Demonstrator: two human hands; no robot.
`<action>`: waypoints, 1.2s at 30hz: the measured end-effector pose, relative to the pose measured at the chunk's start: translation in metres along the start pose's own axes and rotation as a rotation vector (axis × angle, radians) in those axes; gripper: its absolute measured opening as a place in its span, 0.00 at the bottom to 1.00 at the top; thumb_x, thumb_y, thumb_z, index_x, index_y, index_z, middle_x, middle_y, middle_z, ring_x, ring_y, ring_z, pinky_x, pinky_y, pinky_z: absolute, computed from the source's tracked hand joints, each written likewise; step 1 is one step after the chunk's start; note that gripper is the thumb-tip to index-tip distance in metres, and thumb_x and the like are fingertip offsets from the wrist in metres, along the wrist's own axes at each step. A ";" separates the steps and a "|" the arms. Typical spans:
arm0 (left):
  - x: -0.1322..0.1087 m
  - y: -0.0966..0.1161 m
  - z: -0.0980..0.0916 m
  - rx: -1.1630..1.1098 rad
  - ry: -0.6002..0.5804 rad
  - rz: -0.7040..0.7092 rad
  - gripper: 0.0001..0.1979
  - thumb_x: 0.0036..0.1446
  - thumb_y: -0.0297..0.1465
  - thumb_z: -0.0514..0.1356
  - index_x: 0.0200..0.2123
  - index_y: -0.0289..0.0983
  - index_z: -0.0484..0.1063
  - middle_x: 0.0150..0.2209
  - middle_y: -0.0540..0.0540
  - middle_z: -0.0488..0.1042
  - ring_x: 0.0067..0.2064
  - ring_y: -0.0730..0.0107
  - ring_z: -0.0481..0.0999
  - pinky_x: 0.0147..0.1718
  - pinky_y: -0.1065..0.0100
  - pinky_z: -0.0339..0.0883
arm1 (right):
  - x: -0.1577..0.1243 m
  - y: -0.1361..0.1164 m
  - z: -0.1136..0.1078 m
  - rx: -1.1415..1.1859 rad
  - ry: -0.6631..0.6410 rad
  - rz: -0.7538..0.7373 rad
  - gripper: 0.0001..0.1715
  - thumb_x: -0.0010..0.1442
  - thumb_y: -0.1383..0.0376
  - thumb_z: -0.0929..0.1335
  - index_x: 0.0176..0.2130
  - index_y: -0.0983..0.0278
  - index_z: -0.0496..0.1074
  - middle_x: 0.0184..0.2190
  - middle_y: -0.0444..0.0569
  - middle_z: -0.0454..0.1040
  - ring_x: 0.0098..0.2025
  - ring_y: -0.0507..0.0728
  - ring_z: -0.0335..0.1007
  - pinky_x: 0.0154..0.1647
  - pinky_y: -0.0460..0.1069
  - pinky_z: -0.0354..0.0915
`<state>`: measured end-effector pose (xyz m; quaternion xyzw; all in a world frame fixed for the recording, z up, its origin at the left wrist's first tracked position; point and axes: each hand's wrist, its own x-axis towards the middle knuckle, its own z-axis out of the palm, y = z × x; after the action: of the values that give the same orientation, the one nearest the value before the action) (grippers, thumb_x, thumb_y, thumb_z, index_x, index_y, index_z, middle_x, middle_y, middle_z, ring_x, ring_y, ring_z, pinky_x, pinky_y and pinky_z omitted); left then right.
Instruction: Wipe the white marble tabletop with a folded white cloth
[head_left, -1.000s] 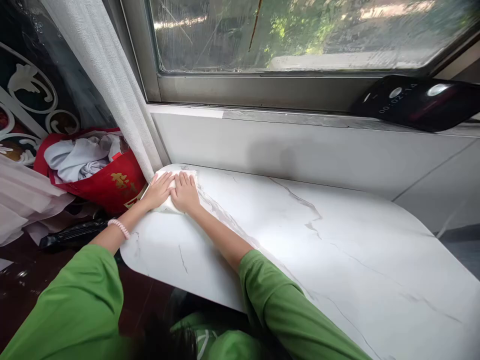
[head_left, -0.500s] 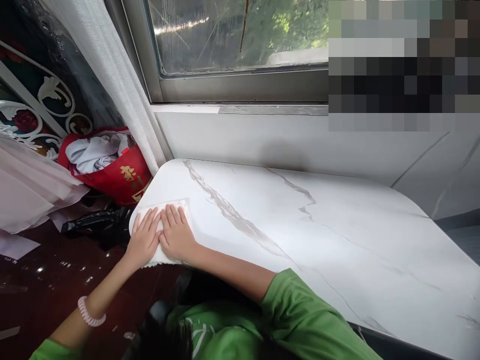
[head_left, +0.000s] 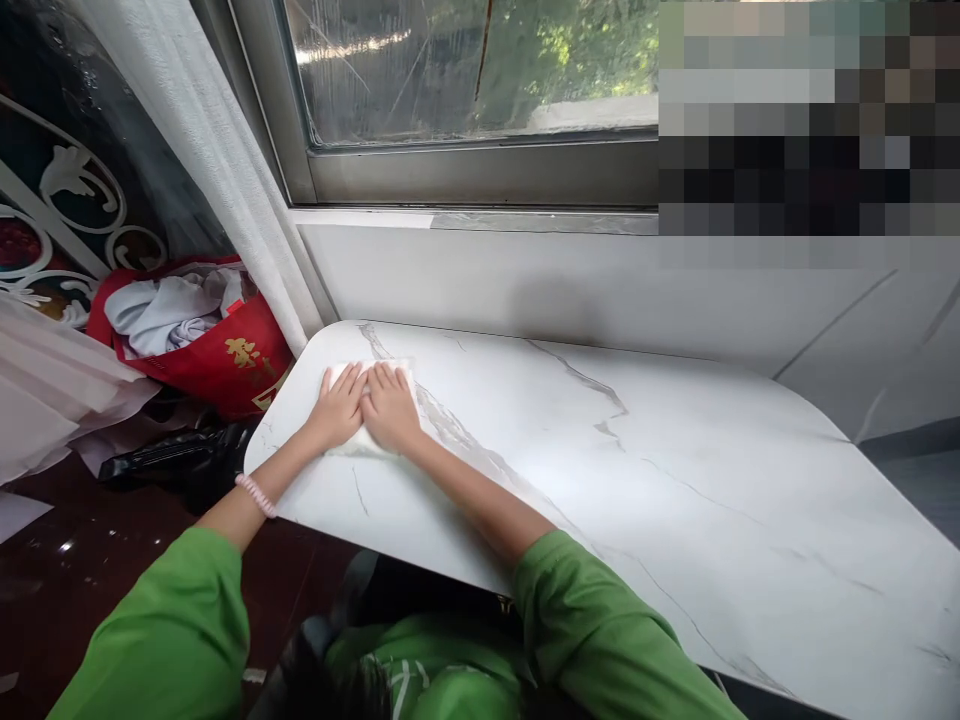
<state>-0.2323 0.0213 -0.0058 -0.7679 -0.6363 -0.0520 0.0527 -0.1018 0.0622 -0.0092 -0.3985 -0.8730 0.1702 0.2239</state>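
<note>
Both my hands lie flat, side by side, on a white cloth (head_left: 409, 375) near the far left corner of a white marble tabletop (head_left: 645, 480). My left hand (head_left: 337, 408) covers the cloth's left half, fingers stretched toward the window wall. My right hand (head_left: 391, 404) presses its right half, fingers also straight. Only the cloth's top and lower edges show around the hands. A pink bead bracelet (head_left: 256, 494) sits on my left wrist, and both arms wear green sleeves.
A white curtain (head_left: 225, 180) hangs by the table's left corner. On the dark floor to the left stand a red bag (head_left: 217, 365) stuffed with pale fabric and a black bag (head_left: 165, 460). A window (head_left: 465, 70) and grey wall back the table.
Both hands slid the cloth back away from me, from the table's near left edge up toward the far left corner. The view shifted a little with the head.
</note>
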 end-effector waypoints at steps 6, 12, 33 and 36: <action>0.115 0.005 0.014 -0.063 -0.015 0.110 0.25 0.63 0.31 0.43 0.62 0.31 0.54 0.65 0.39 0.53 0.66 0.62 0.49 0.63 0.52 0.34 | 0.057 0.077 -0.018 -0.061 0.095 0.168 0.30 0.61 0.71 0.53 0.60 0.79 0.58 0.62 0.60 0.57 0.66 0.59 0.46 0.66 0.55 0.38; 0.156 0.011 0.022 -0.104 0.021 0.149 0.24 0.63 0.31 0.43 0.61 0.33 0.55 0.64 0.41 0.55 0.65 0.65 0.51 0.64 0.53 0.35 | 0.075 0.107 -0.025 -0.126 0.170 0.204 0.30 0.60 0.72 0.54 0.59 0.77 0.60 0.61 0.59 0.60 0.65 0.59 0.49 0.66 0.56 0.39; -0.028 0.121 -0.004 -0.024 0.035 0.130 0.27 0.63 0.31 0.42 0.63 0.25 0.52 0.66 0.35 0.49 0.67 0.55 0.44 0.63 0.47 0.34 | -0.120 0.039 -0.054 -0.157 0.048 0.016 0.31 0.64 0.67 0.52 0.62 0.78 0.55 0.64 0.60 0.53 0.67 0.60 0.43 0.66 0.59 0.41; -0.057 0.142 -0.010 -0.044 0.058 0.126 0.27 0.63 0.31 0.42 0.63 0.25 0.52 0.65 0.35 0.49 0.67 0.54 0.43 0.63 0.46 0.34 | -0.152 0.030 -0.058 -0.162 0.044 -0.001 0.30 0.65 0.66 0.52 0.62 0.77 0.55 0.64 0.59 0.52 0.67 0.60 0.41 0.66 0.60 0.43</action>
<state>-0.1038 -0.0619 -0.0060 -0.8055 -0.5836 -0.0846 0.0574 0.0357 -0.0299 -0.0135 -0.4186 -0.8789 0.0901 0.2103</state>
